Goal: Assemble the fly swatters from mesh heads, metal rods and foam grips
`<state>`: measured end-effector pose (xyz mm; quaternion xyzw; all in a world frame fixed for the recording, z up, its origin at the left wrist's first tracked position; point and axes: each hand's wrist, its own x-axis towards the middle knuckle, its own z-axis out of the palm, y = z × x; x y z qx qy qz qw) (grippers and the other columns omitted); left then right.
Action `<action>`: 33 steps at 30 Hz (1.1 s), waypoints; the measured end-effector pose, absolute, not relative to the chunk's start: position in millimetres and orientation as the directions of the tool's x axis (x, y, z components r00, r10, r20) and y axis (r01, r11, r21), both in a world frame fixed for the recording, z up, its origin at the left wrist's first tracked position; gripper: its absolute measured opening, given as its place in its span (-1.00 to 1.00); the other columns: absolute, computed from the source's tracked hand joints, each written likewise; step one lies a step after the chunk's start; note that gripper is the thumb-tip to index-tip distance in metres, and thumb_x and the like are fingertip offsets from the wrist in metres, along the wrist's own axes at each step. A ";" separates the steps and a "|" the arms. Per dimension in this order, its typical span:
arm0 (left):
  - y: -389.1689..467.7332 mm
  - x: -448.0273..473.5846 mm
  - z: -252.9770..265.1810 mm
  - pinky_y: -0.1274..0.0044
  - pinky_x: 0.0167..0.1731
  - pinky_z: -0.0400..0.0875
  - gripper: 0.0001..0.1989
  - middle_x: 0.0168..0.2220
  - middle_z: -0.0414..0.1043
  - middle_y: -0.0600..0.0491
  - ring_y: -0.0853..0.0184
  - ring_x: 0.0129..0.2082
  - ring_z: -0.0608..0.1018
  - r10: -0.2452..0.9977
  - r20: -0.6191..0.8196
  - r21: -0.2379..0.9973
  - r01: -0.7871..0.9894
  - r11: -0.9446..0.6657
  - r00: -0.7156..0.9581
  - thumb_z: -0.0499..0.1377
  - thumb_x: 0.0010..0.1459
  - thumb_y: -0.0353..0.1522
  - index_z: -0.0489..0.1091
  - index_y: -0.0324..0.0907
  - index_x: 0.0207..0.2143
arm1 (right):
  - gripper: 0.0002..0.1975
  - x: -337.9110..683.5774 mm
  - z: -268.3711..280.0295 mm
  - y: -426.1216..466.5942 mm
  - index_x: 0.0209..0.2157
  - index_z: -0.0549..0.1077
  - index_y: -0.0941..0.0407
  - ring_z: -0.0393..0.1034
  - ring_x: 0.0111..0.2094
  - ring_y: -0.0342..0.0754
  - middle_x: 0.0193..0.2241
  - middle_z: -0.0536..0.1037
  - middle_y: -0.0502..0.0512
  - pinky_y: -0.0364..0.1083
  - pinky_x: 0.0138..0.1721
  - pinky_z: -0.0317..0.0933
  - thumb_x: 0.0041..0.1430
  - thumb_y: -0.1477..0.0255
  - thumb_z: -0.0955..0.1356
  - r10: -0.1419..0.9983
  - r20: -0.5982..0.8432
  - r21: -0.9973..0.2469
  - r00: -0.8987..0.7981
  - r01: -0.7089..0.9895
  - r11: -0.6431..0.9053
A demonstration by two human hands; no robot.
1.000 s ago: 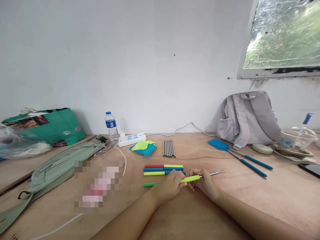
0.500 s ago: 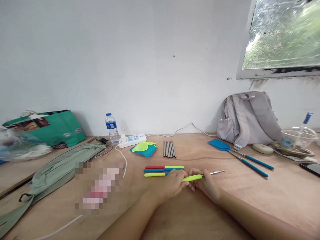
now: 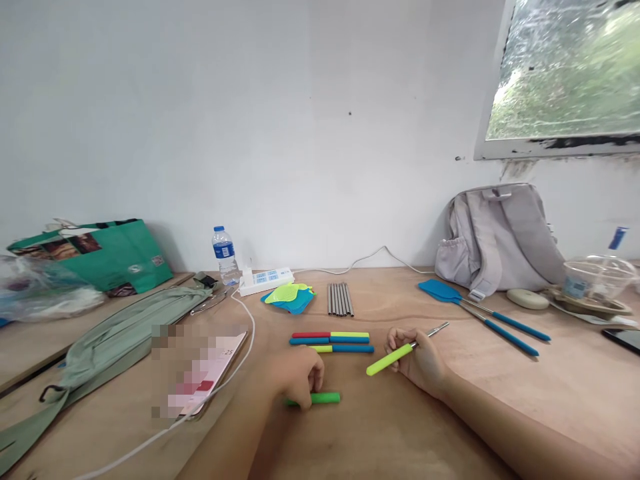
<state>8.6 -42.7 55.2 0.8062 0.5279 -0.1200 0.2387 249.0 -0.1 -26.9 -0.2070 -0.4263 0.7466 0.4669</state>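
My right hand (image 3: 420, 357) is closed around a yellow-green fly swatter handle (image 3: 387, 361), whose metal rod (image 3: 439, 329) sticks out to the upper right. My left hand (image 3: 297, 375) is curled over a green handle (image 3: 325, 398) on the table, fingers bent down onto it; its left end is partly hidden. Beyond the hands lie several red, blue and yellow-green handles (image 3: 353, 349) in rows. Farther back several metal rods (image 3: 341, 300) rest side by side. To their left is a pile of blue and yellow-green swatter heads (image 3: 295, 300).
Two blue fly swatters (image 3: 510, 333) lie at right, before a grey backpack (image 3: 500, 240). A power strip (image 3: 265, 280) and water bottle (image 3: 226, 257) stand by the wall. At left are a phone (image 3: 215, 373), a white cable (image 3: 253, 333) and a green strap bag (image 3: 125, 330).
My left hand has let go of the yellow-green handle and moved left and nearer, onto the green handle. My right hand keeps the yellow-green handle, now tilted more steeply.
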 end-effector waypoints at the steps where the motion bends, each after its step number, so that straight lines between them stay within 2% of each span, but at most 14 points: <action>1: -41.7 9.0 54.5 0.61 -0.66 0.20 -0.79 -0.46 0.43 0.15 0.34 -0.50 0.43 0.812 -0.431 0.239 0.917 -0.318 0.394 0.14 -0.35 -0.48 0.35 -0.12 -0.52 | -0.76 249.0 -26.1 -0.6 -0.65 0.30 0.14 0.14 -0.71 -0.14 -0.72 0.28 0.02 -0.13 -0.63 -0.01 -0.07 0.35 0.15 0.872 0.088 -0.832 -0.482 -0.517 -0.202; 8: -24.2 -2.2 43.7 0.59 -0.64 0.15 -0.75 -0.45 0.41 0.11 0.32 -0.49 0.42 0.921 -0.215 0.096 0.945 -0.311 0.325 0.09 -0.33 -0.52 0.34 -0.12 -0.48 | -0.77 252.1 -24.1 0.6 -0.66 0.30 0.14 0.15 -0.70 -0.15 -0.70 0.26 0.00 -0.13 -0.63 0.00 -0.08 0.34 0.17 0.869 0.060 -0.836 -0.491 -0.501 -0.225; 14: -15.9 -7.8 41.4 0.59 -0.62 0.08 -0.78 -0.47 0.37 0.10 0.33 -0.48 0.40 0.921 -0.097 0.065 0.925 -0.374 0.378 0.08 -0.26 -0.55 0.30 -0.13 -0.49 | -0.74 253.6 -27.4 3.0 -0.66 0.31 0.14 0.15 -0.70 -0.15 -0.68 0.26 0.01 -0.13 -0.63 -0.01 -0.07 0.33 0.15 0.865 0.067 -0.837 -0.497 -0.500 -0.223; 18: -13.9 -7.9 40.0 0.57 -0.56 0.12 -0.80 -0.41 0.37 0.08 0.30 -0.41 0.40 0.921 -0.039 0.035 0.921 -0.387 0.388 0.08 -0.22 -0.56 0.30 -0.14 -0.48 | -0.74 254.5 -29.0 4.2 -0.66 0.32 0.14 0.14 -0.69 -0.14 -0.68 0.25 0.01 -0.12 -0.64 0.00 -0.05 0.33 0.15 0.856 0.082 -0.840 -0.510 -0.498 -0.216; 22: -11.5 -9.1 38.2 0.57 -0.53 0.12 -0.78 -0.33 0.35 0.07 0.30 -0.36 0.40 0.915 -0.016 0.042 0.914 -0.403 0.404 0.07 -0.21 -0.57 0.29 -0.15 -0.46 | -0.74 254.8 -28.6 4.0 -0.65 0.33 0.15 0.15 -0.67 -0.15 -0.66 0.28 0.02 -0.14 -0.63 0.02 -0.06 0.34 0.16 0.863 0.056 -0.834 -0.502 -0.499 -0.236; 27: -11.4 -10.9 37.6 0.58 -0.57 0.05 -0.74 -0.35 0.31 0.09 0.33 -0.39 0.37 0.922 -0.047 0.066 0.923 -0.380 0.383 0.04 -0.25 -0.63 0.24 -0.16 -0.47 | -0.75 255.0 -26.9 3.3 -0.65 0.33 0.16 0.16 -0.67 -0.15 -0.67 0.28 0.03 -0.14 -0.63 0.03 -0.08 0.35 0.17 0.867 0.040 -0.831 -0.497 -0.498 -0.248; 33: -10.2 -13.4 36.1 0.57 -0.54 0.07 -0.72 -0.33 0.29 0.09 0.33 -0.36 0.35 0.927 -0.055 0.085 0.927 -0.365 0.370 0.03 -0.27 -0.63 0.21 -0.16 -0.45 | -0.77 256.0 -27.6 4.3 -0.65 0.31 0.14 0.15 -0.68 -0.14 -0.68 0.28 0.02 -0.13 -0.64 0.03 -0.08 0.34 0.16 0.851 0.053 -0.839 -0.522 -0.486 -0.245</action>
